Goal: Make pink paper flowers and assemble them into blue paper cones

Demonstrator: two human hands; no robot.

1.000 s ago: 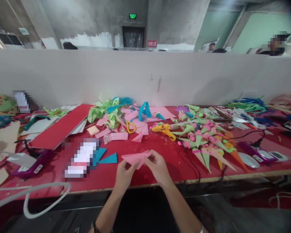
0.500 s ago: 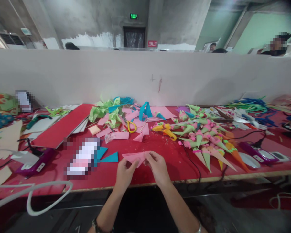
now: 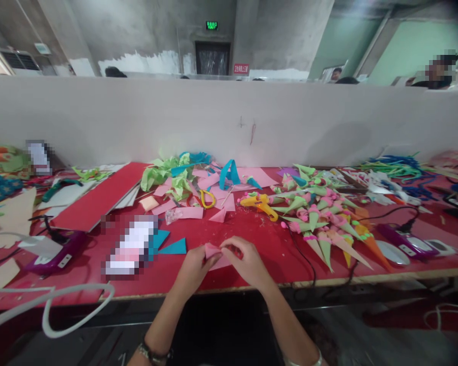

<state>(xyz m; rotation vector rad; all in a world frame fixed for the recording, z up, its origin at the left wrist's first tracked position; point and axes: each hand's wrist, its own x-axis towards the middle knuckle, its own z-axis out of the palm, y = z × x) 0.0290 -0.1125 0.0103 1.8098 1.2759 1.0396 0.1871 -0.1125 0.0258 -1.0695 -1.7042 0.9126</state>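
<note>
Near the front edge of the red table (image 3: 168,279), a piece of pink paper (image 3: 212,250) is held between my two hands, partly curled at its left end. My left hand (image 3: 194,264) grips it, thumb on the near side. The fingers of my right hand (image 3: 246,262) pinch it at its upper right. Teal paper triangles (image 3: 174,247) lie left of my hands. Beyond them are a small folded pink piece (image 3: 218,216), yellow-handled scissors (image 3: 207,199) and a yellow glue gun (image 3: 260,203).
At the right lies a heap of small paper cones (image 3: 316,213) beside a purple power strip (image 3: 408,241). A blurred phone (image 3: 132,246), a red board (image 3: 99,198) and another purple strip (image 3: 66,251) are at the left. White cable (image 3: 48,315) loops over the front edge.
The pink paper, earlier stretched flat between my hands, is now curled at my left fingers, its lower part hanging down. My hands have shifted slightly.
</note>
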